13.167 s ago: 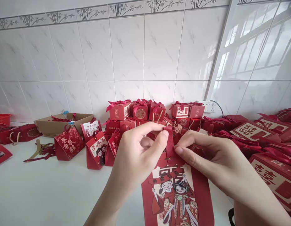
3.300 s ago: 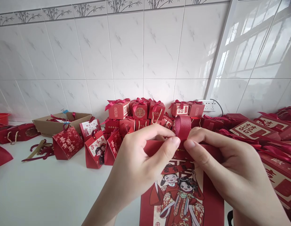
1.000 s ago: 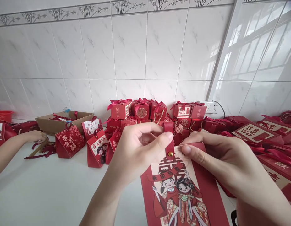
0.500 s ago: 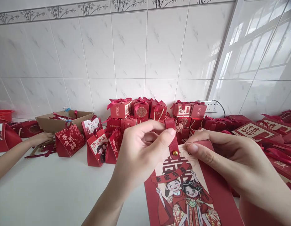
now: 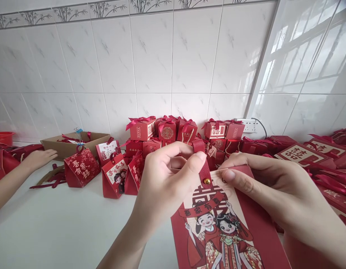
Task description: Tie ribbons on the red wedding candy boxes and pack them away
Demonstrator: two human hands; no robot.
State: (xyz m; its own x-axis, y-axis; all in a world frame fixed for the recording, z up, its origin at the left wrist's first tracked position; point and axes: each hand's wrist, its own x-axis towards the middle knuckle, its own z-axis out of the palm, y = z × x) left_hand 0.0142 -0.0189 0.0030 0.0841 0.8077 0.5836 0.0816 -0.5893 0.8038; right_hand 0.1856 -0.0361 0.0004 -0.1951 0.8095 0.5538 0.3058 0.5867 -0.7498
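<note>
A red gift box (image 5: pixel 223 224) with two cartoon figures on a cream panel is held up close at the lower right. A red strap (image 5: pixel 203 164) with a gold stud rises from its top edge. My left hand (image 5: pixel 173 172) pinches the strap between thumb and fingers. My right hand (image 5: pixel 262 183) grips the top edge of the box, its thumb on the front near a small hole and its fingers behind. The underside of the box is out of the frame.
Several finished red boxes (image 5: pixel 82 166) stand on the white table (image 5: pixel 63 224) to the left. Ribboned boxes (image 5: pixel 142 129) are stacked by the tiled wall, with more piled at right (image 5: pixel 304 155). Another person's hand (image 5: pixel 40 158) is near a cardboard tray (image 5: pixel 61 149) and loose straps (image 5: pixel 51 179).
The other person's hand has moved left, away from the loose straps, and its fingers have straightened. My hands keep the same hold on the strap and box.
</note>
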